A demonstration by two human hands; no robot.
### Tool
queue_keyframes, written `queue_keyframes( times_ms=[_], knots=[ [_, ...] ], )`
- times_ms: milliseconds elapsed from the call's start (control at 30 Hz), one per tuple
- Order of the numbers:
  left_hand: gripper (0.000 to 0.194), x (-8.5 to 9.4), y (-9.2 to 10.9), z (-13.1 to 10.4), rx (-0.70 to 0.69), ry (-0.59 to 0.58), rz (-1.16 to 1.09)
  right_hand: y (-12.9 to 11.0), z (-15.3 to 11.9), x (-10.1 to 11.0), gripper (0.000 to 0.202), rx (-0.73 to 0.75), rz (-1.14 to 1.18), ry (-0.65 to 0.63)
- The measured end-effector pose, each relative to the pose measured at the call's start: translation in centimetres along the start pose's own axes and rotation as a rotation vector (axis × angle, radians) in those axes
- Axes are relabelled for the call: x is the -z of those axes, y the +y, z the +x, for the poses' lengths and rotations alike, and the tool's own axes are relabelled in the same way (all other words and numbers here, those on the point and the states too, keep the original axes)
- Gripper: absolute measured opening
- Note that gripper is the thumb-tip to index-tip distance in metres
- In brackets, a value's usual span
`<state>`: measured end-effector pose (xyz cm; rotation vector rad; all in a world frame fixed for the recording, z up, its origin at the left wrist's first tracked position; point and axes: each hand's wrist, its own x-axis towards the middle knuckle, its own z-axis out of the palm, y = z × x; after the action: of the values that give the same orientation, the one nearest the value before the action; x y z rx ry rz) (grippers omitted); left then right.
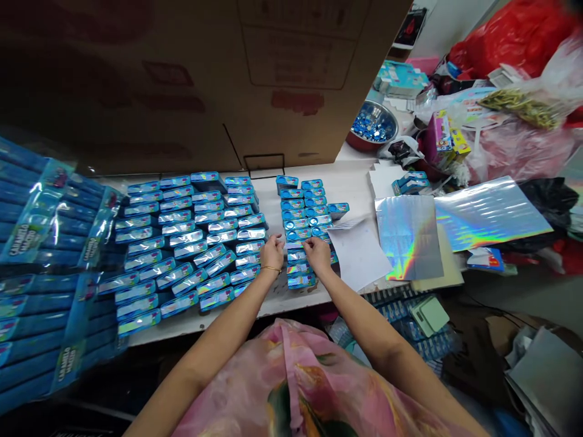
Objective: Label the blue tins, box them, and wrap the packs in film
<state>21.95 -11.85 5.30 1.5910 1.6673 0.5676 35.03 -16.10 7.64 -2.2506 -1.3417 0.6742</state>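
Observation:
Two columns of small blue tins (293, 214) stand on the white table (268, 303) in front of me. Over the left column's near part, my left hand (272, 252) is closed at its left side, its fingertips by a tin. My right hand (317, 252) is closed at the right side of the same column, fingertips touching a tin's edge. What either hand pinches is too small to make out. Many more blue tins (182, 237) stand in rows to the left. White paper sheets (357, 255) lie just right of my right hand.
A large cardboard box (191, 91) rises behind the tins. Packs of blue boxes (36, 243) are stacked at the left. Shiny holographic sheets (405, 233) lie at the right, with a metal bowl (374, 124) of small blue pieces behind. A green scale (429, 315) sits lower right.

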Motion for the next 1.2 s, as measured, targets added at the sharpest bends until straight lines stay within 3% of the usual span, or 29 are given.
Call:
queue_keyframes(
  times_ms=[233,367,467,567,667,733,800,867,967,1067,1133,1200],
  knots=[
    [0.025,-1.5,-0.7,0.0,-0.013,0.019,-0.051,0.4,-0.4,-0.4,0.024,0.115,-0.271,-0.009],
    [0.029,-1.8,-1.1,-0.5,-0.015,0.049,-0.065,1.3,-0.9,0.1,0.032,0.309,-0.443,-0.035],
    [0.034,-1.6,-1.3,-1.1,0.011,-0.064,-0.022,1.6,-1.2,0.2,0.039,0.462,-0.576,-0.170],
    [0.034,-1.2,-1.2,-1.4,0.007,-0.205,0.025,1.2,-1.4,0.8,0.043,0.504,-0.621,-0.229],
    [0.032,-0.6,-0.7,-1.3,-0.009,-0.221,0.027,1.1,-1.3,3.7,0.039,0.552,-0.577,-0.177],
    [0.033,-0.2,0.1,-1.1,-0.055,-0.131,-0.013,1.8,-0.4,7.0,0.039,0.552,-0.542,-0.021],
    [0.033,-0.1,1.5,-0.9,-0.135,-0.023,-0.098,3.2,1.1,10.3,0.043,0.523,-0.551,0.135],
    [0.031,-0.6,3.6,-0.7,-0.194,-0.022,-0.205,5.1,2.7,12.7,0.040,0.523,-0.604,0.130],
    [0.032,-2.4,7.4,-0.3,-0.088,-0.203,-0.377,7.8,3.9,13.8,0.029,0.551,-0.655,0.035],
    [0.039,-4.7,10.7,0.0,0.167,-0.489,-0.572,9.0,2.4,13.2,0.030,0.594,-0.622,0.144],
    [0.037,-5.9,12.0,0.0,0.281,-0.689,-0.684,9.1,0.6,12.8,0.031,0.657,-0.592,0.164],
    [0.034,-6.7,12.5,-0.2,0.321,-0.767,-0.765,8.9,-0.9,13.0,0.030,0.730,-0.573,0.059]
  ],
)
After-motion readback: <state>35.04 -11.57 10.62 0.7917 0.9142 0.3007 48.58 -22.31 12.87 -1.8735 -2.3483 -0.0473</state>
